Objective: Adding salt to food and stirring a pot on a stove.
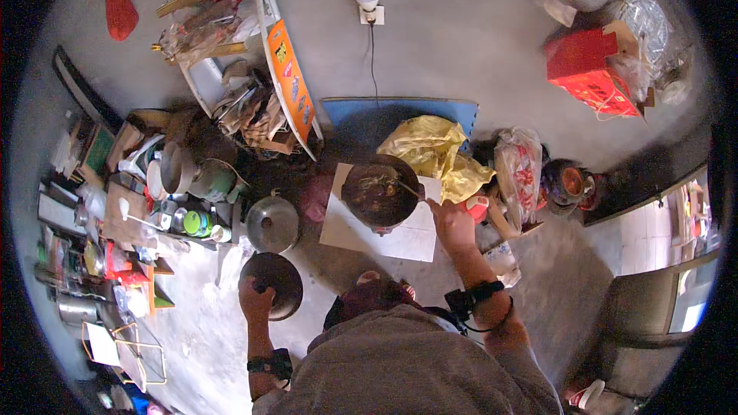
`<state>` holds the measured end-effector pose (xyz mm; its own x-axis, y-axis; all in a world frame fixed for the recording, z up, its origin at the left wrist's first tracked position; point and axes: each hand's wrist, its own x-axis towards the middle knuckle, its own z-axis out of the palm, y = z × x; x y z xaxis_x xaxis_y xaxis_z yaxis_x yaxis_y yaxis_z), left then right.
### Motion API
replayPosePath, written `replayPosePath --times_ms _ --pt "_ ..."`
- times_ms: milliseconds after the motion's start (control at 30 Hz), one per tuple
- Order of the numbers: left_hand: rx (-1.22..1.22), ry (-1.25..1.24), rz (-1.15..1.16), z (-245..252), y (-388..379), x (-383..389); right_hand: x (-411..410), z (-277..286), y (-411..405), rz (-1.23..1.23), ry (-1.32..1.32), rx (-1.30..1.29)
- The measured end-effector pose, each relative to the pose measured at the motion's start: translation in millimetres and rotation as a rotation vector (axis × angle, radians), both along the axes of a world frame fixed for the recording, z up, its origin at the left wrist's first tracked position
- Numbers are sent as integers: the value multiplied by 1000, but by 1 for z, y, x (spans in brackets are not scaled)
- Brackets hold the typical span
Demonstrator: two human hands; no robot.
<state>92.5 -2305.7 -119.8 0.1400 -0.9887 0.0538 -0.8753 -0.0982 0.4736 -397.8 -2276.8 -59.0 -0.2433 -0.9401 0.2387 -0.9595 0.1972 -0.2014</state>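
My left hand (256, 300) grips a dark round pot lid (286, 294) by its middle, out to the left of my body. With my right hand (452, 225) I hold the handle of a thin cooking utensil (408, 188), whose far end reaches into a dark wok (351, 207). Brownish food (377, 187) lies inside the wok; its kind is too blurred to tell. The wok stands on a small stove (381, 231), mostly hidden beneath it, over a pale board (412, 242).
A round pot with a see-through lid (272, 223) stands left of the board. Behind the wok lies a yellow plastic bag (426, 141) against a blue panel (357, 115). A cluttered low table (130, 213) is at the left. A stuffed clear bag (519, 178) stands at the right.
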Motion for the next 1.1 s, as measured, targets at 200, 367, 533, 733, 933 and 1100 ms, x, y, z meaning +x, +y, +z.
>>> replayPosePath --times_ms 200,367,533,733,933,1100 --pt "10 48 51 3 15 7 -4 -4 -43 80 146 -28" --pt "-30 2 38 -5 24 17 -10 -30 -71 34 146 193" --pt "-2 -16 51 3 29 16 -26 -22 -58 19 -66 254" --pt "-6 -29 51 -3 27 16 -39 3 -26 47 -136 238" --pt "-32 -33 -7 -11 13 10 -28 23 17 88 -76 126" --pt "24 3 -34 1 -1 -8 -19 17 40 23 -174 213"
